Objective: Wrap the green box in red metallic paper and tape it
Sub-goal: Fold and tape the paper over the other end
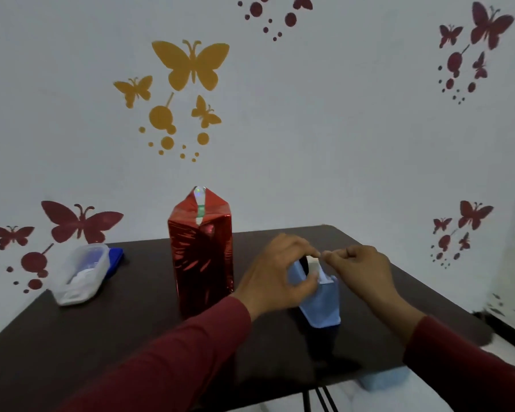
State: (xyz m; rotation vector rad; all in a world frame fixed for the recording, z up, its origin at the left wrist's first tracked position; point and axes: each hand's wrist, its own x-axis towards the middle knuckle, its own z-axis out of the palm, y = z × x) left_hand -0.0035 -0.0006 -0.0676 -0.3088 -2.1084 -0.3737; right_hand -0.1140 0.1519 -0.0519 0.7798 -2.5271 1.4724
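My left hand (283, 272) grips the blue tape dispenser (320, 298); right hand (357, 263) pinches its tape end, barely discernible. Red-wrapped box (201, 257) stands at 9 o'clock of the dispenser, green showing only at the top seam.

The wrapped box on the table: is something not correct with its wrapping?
Yes. At the top of the wrapped box, the red paper does not close fully: a narrow gap between the two folded flaps shows green underneath. The box stands upright, untouched.

Dark red long sleeves (173, 361) on both arms, hands bare.
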